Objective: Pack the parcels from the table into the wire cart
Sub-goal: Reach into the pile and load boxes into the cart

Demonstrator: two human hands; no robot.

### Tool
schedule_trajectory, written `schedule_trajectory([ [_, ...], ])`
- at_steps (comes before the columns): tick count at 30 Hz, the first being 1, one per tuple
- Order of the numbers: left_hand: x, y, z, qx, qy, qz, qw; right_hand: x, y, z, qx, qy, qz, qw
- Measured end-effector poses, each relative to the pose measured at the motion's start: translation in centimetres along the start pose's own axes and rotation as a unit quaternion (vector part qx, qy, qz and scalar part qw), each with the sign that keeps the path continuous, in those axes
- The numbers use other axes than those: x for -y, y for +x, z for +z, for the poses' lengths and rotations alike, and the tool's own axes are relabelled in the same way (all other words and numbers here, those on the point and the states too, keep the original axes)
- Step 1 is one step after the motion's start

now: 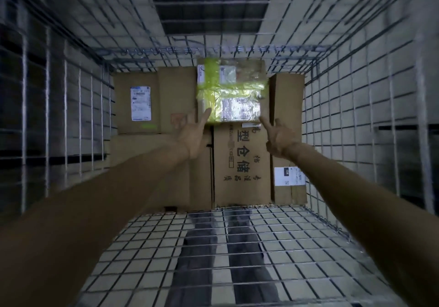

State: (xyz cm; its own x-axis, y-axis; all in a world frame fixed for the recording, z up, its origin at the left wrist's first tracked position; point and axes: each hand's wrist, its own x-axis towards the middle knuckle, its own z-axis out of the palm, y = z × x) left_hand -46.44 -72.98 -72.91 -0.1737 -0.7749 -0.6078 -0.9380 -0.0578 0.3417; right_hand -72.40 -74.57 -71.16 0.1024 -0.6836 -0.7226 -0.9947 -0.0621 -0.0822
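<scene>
Both hands open — left hand (190,135), right hand (281,138) — flanking yellow-taped parcel (231,90) near edge.

wire cart (78,88) | floor: brown cartons (242,164) side by side | yellow-taped parcel (231,93) on top

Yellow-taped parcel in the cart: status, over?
Left hand and right hand open, fingertips at the yellow-taped parcel. Parcel lies on cardboard boxes inside the wire cart. Nothing in the way.
</scene>
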Motion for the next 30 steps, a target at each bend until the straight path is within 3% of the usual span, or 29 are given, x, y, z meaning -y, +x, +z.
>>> schedule_trajectory([
  [5,-2.1,-8.4,-6.4,-0.014,-0.067,0.004,0.998,2.5,-10.3,-5.9,0.014,0.007,-0.044,0.999],
  [12,-5.5,-17.4,-18.8,-0.091,-0.055,0.004,0.994,5.5,-21.8,-15.3,-0.021,0.025,-0.034,0.999],
  [18,-7.6,-23.2,-24.9,-0.147,-0.033,0.019,0.988,7.1,-26.9,-21.8,-0.125,0.006,-0.068,0.99],
  [23,-9.9,-27.3,-29.5,-0.221,-0.027,0.022,0.975,8.3,-30.1,-26.8,-0.167,-0.007,-0.112,0.98],
  [30,-12.0,-35.0,-33.0,-0.303,-0.025,-0.053,0.951,10.7,-33.1,-32.2,-0.202,-0.049,-0.211,0.955],
])
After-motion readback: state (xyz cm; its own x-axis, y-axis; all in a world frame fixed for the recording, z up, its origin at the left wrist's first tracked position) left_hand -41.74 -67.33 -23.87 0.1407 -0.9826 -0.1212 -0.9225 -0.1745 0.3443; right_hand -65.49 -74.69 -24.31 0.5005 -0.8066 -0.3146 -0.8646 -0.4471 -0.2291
